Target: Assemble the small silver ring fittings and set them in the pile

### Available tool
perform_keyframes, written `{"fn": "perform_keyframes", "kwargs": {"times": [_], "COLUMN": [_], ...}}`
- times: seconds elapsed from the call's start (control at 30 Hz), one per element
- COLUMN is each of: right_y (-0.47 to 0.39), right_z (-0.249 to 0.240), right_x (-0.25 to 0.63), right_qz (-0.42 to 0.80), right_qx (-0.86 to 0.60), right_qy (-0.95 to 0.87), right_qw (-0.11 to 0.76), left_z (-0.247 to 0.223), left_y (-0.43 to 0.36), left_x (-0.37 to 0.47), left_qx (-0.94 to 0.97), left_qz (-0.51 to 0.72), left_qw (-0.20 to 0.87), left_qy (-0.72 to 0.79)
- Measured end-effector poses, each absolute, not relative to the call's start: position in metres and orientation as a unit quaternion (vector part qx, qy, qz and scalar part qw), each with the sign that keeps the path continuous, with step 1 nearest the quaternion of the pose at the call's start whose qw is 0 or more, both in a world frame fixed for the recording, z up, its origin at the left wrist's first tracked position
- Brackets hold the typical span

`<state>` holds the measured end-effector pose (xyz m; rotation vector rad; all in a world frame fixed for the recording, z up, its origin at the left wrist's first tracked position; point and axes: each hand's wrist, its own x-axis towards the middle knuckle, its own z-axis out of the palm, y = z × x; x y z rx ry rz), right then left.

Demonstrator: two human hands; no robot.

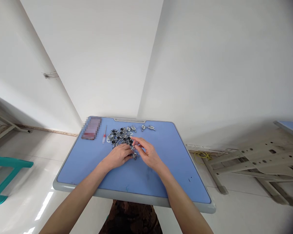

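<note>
A small metal fitting [135, 156] sat on the blue desk [171, 169], just at the near edge of the pile of metal clips [121, 136]. I had my left hand [118, 156] curled beside it, touching it, and my right hand [148, 152] over it with fingers half bent; whether either actually pinched it I could not tell. I judged this the picking-and-handling step; next called for a firm pinch. A red screwdriver [104, 134] lay left of the pile.

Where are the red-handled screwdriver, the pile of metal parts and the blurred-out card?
red-handled screwdriver [104, 134], head view, on its shaft.
pile of metal parts [119, 136], head view, pile's middle.
blurred-out card [91, 128], head view, its centre.
</note>
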<state>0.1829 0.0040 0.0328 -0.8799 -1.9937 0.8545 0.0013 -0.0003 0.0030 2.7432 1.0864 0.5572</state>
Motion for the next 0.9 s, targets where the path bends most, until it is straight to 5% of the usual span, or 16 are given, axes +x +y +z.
{"fn": "perform_keyframes", "kwargs": {"times": [0.6,0.9], "right_y": [0.0030,0.0006], "right_z": [0.0318,0.0341], "right_x": [0.1799,0.1802], "right_qz": [0.299,0.386], "right_qx": [-0.345,-0.350], "right_qy": [-0.809,-0.768], "right_qw": [0.370,0.372], "left_z": [0.0020,0.0012], "left_y": [-0.0008,0.0000], "left_x": [0.0019,0.0017], "left_qx": [0.907,0.908], "left_qz": [0.198,0.200], "left_qw": [0.076,0.075], "left_qy": [0.363,0.361]}}
